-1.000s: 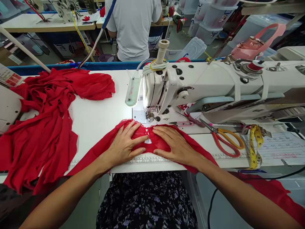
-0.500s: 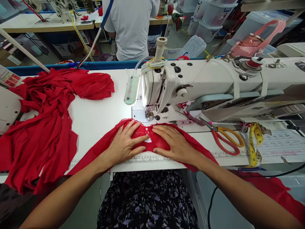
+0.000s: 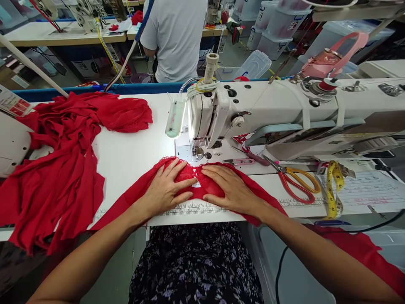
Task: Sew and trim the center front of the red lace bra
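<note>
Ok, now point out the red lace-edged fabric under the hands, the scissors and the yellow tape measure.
Red lace-edged fabric [image 3: 198, 194]: head view, on its plain lower strip.
Scissors [image 3: 282, 170]: head view, where blades meet handles.
Yellow tape measure [image 3: 330, 192]: head view, about midway along its left strand.

Red lace-edged fabric [image 3: 198, 193], spread flat

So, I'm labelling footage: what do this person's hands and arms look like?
The left hand and right hand are ungloved, with no rings or watch visible. No sleeves show on the forearms. A black garment with purple and pale flowers is worn.
</note>
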Action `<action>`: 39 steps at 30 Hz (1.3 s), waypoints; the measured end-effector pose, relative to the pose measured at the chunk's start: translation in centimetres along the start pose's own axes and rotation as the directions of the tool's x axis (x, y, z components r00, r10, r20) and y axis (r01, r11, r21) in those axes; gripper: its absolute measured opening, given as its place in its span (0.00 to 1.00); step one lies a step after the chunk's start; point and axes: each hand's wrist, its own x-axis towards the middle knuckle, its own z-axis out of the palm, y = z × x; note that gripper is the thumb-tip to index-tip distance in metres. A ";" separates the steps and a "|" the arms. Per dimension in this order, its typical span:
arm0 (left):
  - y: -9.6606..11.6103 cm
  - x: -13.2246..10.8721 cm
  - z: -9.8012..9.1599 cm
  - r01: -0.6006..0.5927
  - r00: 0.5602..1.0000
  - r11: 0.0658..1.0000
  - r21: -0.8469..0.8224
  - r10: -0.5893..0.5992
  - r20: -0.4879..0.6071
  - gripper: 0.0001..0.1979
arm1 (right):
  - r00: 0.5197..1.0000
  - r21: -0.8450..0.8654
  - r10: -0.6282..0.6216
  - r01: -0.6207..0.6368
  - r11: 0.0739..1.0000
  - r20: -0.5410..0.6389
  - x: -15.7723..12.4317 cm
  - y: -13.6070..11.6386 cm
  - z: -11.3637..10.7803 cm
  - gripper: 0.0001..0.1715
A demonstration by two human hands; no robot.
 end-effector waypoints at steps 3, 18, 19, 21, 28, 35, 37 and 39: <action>0.0 0.0 0.0 0.000 1.000 1.000 -0.003 0.000 -0.005 0.20 | 1.000 0.003 0.001 -0.001 1.000 0.002 0.0 -0.1 -0.1 0.39; 1.0 -0.2 -0.6 -0.009 0.998 1.000 0.007 0.009 -0.063 0.19 | 0.982 -0.225 0.021 -0.064 0.972 -0.187 0.1 -0.9 -1.3 0.26; 1.2 0.0 -0.7 -0.019 0.995 1.000 0.007 0.020 -0.095 0.17 | 0.970 -0.281 0.064 -0.131 0.951 -0.236 0.2 -0.8 -1.3 0.25; 1.6 0.5 -0.9 -0.008 0.981 1.000 -0.010 0.006 -0.193 0.13 | 0.950 -0.354 0.127 -0.228 0.907 -0.286 0.4 -0.5 -1.3 0.24; 1.4 3.2 -0.3 0.117 0.967 0.988 -0.106 -0.137 -0.217 0.29 | 0.946 -0.345 0.082 -0.194 0.918 -0.315 1.2 0.0 -1.3 0.13; 1.4 4.0 0.1 0.204 0.965 0.965 -0.163 -0.226 -0.134 0.09 | 0.919 -0.319 0.121 -0.251 0.914 -0.376 1.4 -2.1 -2.9 0.13; 1.6 4.0 0.0 0.204 0.962 0.962 -0.181 -0.232 -0.146 0.09 | 0.913 -0.301 0.120 -0.249 0.920 -0.391 0.8 -4.0 -3.2 0.13; 1.8 3.8 -0.3 0.189 0.952 0.964 -0.184 -0.226 -0.206 0.07 | 0.939 -0.230 0.089 -0.172 0.958 -0.332 -0.3 -6.4 -3.5 0.13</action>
